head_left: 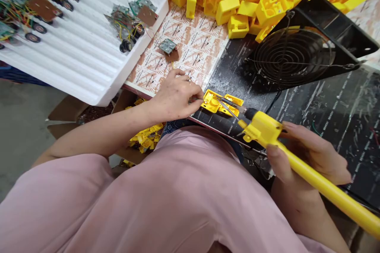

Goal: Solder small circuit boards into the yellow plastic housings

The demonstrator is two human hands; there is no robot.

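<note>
Since the yellow plastic housing [211, 102] needs steadying mid-frame, my left fingers [196, 100] pinch closed against it (my right hand [308, 154] wraps shut around the yellow-handled tool [261, 128]).

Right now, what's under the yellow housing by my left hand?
The yellow housing lies on a black mat; whatever is directly beneath it is hidden by the housing itself.

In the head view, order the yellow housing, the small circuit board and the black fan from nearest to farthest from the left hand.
1. Yellow plastic housing: at the fingertips of the left hand, to its right.
2. Small circuit board: ahead, on the printed paper.
3. Black fan: far right, beyond the housing.
</note>
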